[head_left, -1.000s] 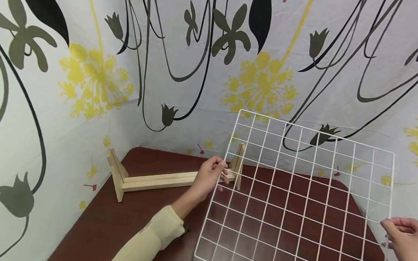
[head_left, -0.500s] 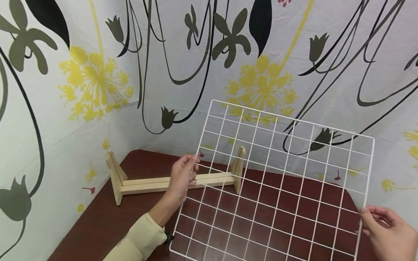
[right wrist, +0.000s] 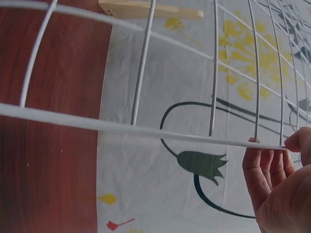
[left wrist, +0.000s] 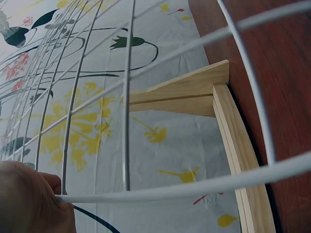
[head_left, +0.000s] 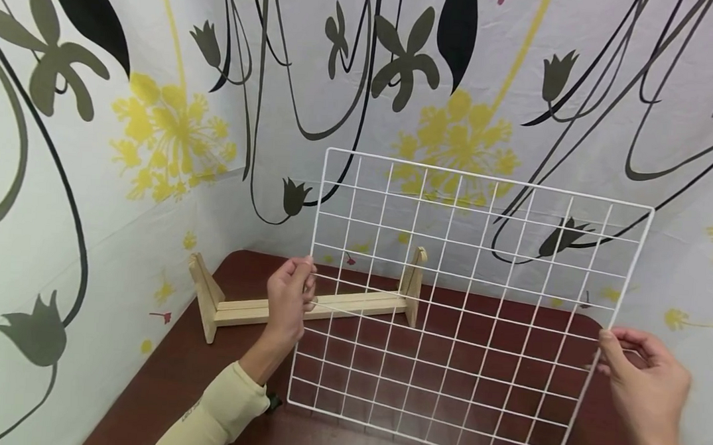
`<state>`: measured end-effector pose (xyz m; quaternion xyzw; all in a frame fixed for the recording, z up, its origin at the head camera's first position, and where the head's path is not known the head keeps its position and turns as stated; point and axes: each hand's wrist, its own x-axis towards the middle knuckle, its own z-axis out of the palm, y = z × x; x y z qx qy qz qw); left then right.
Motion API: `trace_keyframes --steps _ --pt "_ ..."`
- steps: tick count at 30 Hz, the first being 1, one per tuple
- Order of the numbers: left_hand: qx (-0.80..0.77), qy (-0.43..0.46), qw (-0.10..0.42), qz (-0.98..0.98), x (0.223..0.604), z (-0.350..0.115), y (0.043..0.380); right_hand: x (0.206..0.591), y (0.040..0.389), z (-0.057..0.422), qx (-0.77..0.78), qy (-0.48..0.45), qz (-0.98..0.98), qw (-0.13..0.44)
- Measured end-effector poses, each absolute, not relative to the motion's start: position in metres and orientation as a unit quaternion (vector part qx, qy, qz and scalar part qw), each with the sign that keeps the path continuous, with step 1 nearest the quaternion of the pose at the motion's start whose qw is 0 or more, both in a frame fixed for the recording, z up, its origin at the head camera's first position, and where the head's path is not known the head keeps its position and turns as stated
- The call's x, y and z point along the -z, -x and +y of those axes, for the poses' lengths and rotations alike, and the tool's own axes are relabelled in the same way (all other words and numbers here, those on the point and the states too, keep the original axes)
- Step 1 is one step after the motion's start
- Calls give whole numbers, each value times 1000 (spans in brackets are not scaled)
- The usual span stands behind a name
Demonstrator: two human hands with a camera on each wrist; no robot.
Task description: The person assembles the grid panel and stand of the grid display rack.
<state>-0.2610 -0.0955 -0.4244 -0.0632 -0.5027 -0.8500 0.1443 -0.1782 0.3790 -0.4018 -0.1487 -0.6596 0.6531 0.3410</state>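
Observation:
A white wire grid panel (head_left: 454, 240) is held up over the table, tilted, between both hands. On its left edge the left hand (head_left: 287, 299) pinches the rim wire with thumb and fingers. The right hand (head_left: 648, 381) pinches the opposite edge, its thumb on the near side, as the right wrist view also shows. Behind the panel, a wooden stand (head_left: 239, 312) with a long grooved bar and two upright ends rests on the table. Part of the bar shows through the mesh, and the left hand covers a bit of it.
The dark red-brown table (head_left: 164, 387) has rounded back corners. Around it hangs a pale cloth (head_left: 289, 113) printed with flowers, close behind the stand. A small dark object (head_left: 273, 402) shows beside the left sleeve.
Both hands have carried the grid panel to the left. It now stands more upright, in front of the wooden stand's right part. The stand has stayed in place.

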Motion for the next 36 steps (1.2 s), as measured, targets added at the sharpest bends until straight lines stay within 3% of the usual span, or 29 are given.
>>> trace_keyframes --steps 11,36 --pt "861 83 169 -473 421 -106 263 401 184 364 -689 77 -612 380" --pt "897 123 193 -379 424 -110 271 417 189 357 -633 59 -630 446"
